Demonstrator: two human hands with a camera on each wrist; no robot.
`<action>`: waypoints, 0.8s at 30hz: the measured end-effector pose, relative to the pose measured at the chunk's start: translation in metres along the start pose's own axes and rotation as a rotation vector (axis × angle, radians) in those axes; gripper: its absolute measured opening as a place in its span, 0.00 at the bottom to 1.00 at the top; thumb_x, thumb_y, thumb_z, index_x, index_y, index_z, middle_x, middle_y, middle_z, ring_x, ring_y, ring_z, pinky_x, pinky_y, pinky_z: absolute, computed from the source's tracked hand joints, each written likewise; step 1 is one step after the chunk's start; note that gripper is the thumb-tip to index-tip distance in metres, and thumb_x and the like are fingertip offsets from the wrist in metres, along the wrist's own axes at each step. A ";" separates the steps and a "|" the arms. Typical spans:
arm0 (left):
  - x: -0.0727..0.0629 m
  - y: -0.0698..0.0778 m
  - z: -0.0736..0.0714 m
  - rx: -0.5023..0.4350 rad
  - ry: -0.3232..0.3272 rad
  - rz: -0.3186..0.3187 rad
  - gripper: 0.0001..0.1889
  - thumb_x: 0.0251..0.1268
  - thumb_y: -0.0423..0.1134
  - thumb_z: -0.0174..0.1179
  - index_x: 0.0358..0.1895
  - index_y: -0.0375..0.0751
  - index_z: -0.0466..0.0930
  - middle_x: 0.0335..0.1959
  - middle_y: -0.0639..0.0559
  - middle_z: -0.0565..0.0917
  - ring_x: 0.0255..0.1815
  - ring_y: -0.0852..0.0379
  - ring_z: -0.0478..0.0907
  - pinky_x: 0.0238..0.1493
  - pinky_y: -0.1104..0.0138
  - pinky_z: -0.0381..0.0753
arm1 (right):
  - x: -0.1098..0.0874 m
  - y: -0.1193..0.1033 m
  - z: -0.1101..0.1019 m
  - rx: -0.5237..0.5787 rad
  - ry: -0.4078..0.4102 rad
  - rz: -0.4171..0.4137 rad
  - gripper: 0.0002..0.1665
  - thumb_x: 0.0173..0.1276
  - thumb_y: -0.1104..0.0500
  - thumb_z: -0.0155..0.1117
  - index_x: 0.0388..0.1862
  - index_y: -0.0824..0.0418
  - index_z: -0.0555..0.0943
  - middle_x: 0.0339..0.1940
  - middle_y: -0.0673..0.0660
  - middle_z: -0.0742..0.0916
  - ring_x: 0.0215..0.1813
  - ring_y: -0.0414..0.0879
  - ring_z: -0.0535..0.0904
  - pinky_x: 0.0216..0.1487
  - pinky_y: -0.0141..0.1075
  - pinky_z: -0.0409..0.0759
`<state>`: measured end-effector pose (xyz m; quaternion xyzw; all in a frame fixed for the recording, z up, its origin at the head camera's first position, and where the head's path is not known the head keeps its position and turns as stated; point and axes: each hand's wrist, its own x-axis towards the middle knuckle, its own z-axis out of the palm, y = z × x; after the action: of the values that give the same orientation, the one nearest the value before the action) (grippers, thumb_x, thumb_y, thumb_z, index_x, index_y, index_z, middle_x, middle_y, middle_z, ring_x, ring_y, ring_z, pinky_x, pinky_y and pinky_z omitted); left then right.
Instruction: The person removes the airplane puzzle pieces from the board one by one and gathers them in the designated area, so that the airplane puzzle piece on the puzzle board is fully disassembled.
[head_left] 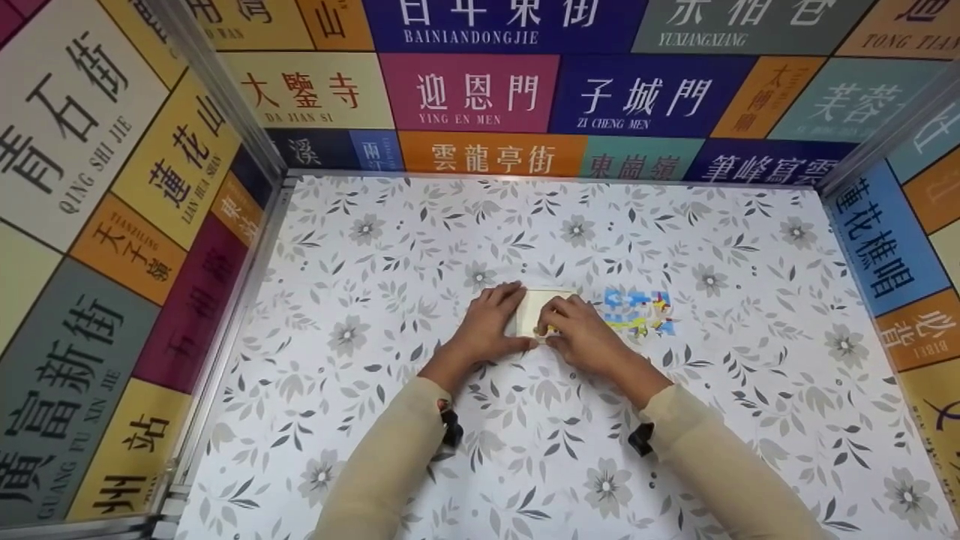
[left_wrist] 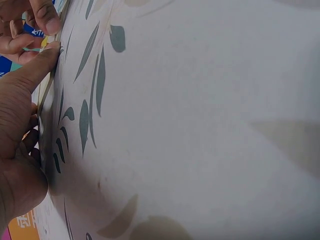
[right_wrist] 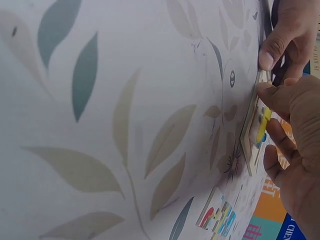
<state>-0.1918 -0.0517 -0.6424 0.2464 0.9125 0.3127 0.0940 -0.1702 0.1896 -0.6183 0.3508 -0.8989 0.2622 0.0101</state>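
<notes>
A pale wooden puzzle tray [head_left: 535,303] lies flat on the table between the two hands. Around its left side, my left hand [head_left: 489,324] holds it, fingers along the far left and thumb at the near edge. My right hand [head_left: 583,334] is over the tray's near part, with curled fingers and thumb pinching a small puzzle piece at the near edge. Yellow and blue puzzle pieces [right_wrist: 263,126] show in the tray under the right fingers in the right wrist view; the hand partly hides them. Just right of the tray lie several colourful jigsaw pieces [head_left: 637,312], grouped together.
The table [head_left: 420,240] has a white cover with grey leaves and flowers. Panels with large printed characters [head_left: 472,94] stand behind it and on both sides, with a metal frame rail [head_left: 225,330] along the left edge.
</notes>
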 end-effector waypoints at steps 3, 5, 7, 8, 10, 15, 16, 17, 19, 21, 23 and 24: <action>0.000 0.000 0.000 0.004 0.001 0.000 0.51 0.67 0.60 0.74 0.88 0.40 0.64 0.89 0.45 0.64 0.86 0.40 0.63 0.85 0.40 0.64 | 0.000 0.001 0.001 0.008 -0.002 -0.002 0.10 0.72 0.67 0.77 0.46 0.55 0.86 0.51 0.55 0.84 0.52 0.57 0.78 0.55 0.55 0.80; 0.000 0.000 0.000 0.006 0.002 -0.001 0.51 0.67 0.60 0.74 0.87 0.41 0.64 0.89 0.45 0.64 0.86 0.41 0.63 0.85 0.40 0.64 | -0.001 0.002 0.002 0.017 0.000 -0.003 0.10 0.72 0.67 0.76 0.46 0.55 0.87 0.51 0.56 0.84 0.52 0.56 0.77 0.56 0.55 0.80; 0.000 0.000 -0.001 0.007 0.002 -0.001 0.51 0.67 0.60 0.74 0.87 0.41 0.65 0.88 0.45 0.65 0.86 0.41 0.63 0.85 0.41 0.64 | -0.001 0.002 0.002 0.021 0.004 -0.004 0.10 0.72 0.68 0.76 0.46 0.55 0.87 0.52 0.56 0.84 0.52 0.56 0.77 0.56 0.54 0.81; 0.000 0.001 -0.001 0.009 0.000 -0.002 0.51 0.67 0.60 0.74 0.87 0.41 0.64 0.89 0.45 0.64 0.86 0.41 0.63 0.85 0.41 0.64 | -0.001 0.002 0.002 0.017 0.009 -0.010 0.10 0.72 0.68 0.76 0.46 0.56 0.86 0.52 0.56 0.84 0.52 0.56 0.77 0.56 0.54 0.81; -0.001 0.001 -0.001 0.008 -0.001 -0.002 0.51 0.67 0.60 0.74 0.87 0.41 0.64 0.89 0.45 0.64 0.86 0.41 0.63 0.85 0.41 0.64 | -0.001 0.001 0.002 0.016 0.013 -0.013 0.11 0.72 0.69 0.76 0.45 0.56 0.86 0.51 0.56 0.83 0.52 0.56 0.77 0.56 0.53 0.81; -0.001 0.001 -0.001 0.005 -0.002 -0.002 0.51 0.67 0.60 0.73 0.87 0.41 0.65 0.89 0.45 0.64 0.86 0.40 0.64 0.84 0.40 0.64 | -0.001 -0.001 0.000 0.026 -0.003 -0.006 0.11 0.72 0.70 0.75 0.45 0.56 0.86 0.51 0.55 0.83 0.52 0.54 0.76 0.55 0.51 0.82; -0.001 0.002 -0.001 0.005 -0.002 -0.002 0.51 0.67 0.60 0.73 0.87 0.41 0.65 0.89 0.45 0.64 0.86 0.40 0.64 0.84 0.39 0.64 | -0.001 -0.002 0.000 0.028 -0.008 -0.001 0.11 0.73 0.70 0.75 0.46 0.56 0.86 0.51 0.55 0.83 0.52 0.53 0.76 0.55 0.50 0.83; -0.001 0.001 -0.001 0.007 -0.005 -0.004 0.51 0.67 0.60 0.73 0.87 0.41 0.64 0.89 0.45 0.64 0.86 0.40 0.64 0.84 0.39 0.64 | -0.001 -0.002 -0.001 0.029 -0.011 0.001 0.11 0.73 0.70 0.74 0.46 0.56 0.86 0.52 0.55 0.83 0.53 0.53 0.76 0.55 0.50 0.83; 0.000 0.001 -0.001 0.013 -0.008 -0.006 0.51 0.67 0.60 0.73 0.88 0.41 0.64 0.89 0.45 0.64 0.86 0.40 0.63 0.84 0.40 0.64 | -0.001 -0.002 -0.001 0.025 -0.012 -0.002 0.10 0.73 0.70 0.74 0.46 0.56 0.87 0.52 0.55 0.83 0.52 0.53 0.76 0.55 0.50 0.83; 0.000 0.001 0.000 0.016 -0.008 -0.007 0.51 0.67 0.60 0.73 0.88 0.41 0.64 0.89 0.45 0.64 0.86 0.40 0.63 0.84 0.40 0.64 | -0.001 -0.003 -0.002 0.023 -0.015 0.001 0.10 0.73 0.70 0.74 0.46 0.56 0.87 0.52 0.56 0.83 0.52 0.53 0.76 0.55 0.50 0.83; 0.000 0.000 0.000 0.021 -0.011 -0.009 0.51 0.67 0.60 0.73 0.88 0.41 0.63 0.89 0.45 0.63 0.86 0.40 0.63 0.85 0.41 0.64 | -0.001 -0.003 -0.003 0.025 -0.013 -0.005 0.10 0.73 0.70 0.75 0.45 0.57 0.87 0.52 0.56 0.84 0.52 0.53 0.76 0.54 0.50 0.83; 0.001 0.000 0.001 0.020 -0.010 -0.009 0.51 0.67 0.60 0.73 0.88 0.41 0.63 0.89 0.45 0.63 0.86 0.40 0.63 0.85 0.41 0.64 | -0.001 -0.003 -0.003 0.025 -0.013 -0.008 0.09 0.73 0.70 0.75 0.45 0.57 0.87 0.51 0.56 0.84 0.52 0.53 0.76 0.54 0.50 0.83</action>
<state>-0.1920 -0.0510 -0.6427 0.2446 0.9163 0.3017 0.0976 -0.1684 0.1898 -0.6150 0.3561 -0.8942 0.2711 0.0009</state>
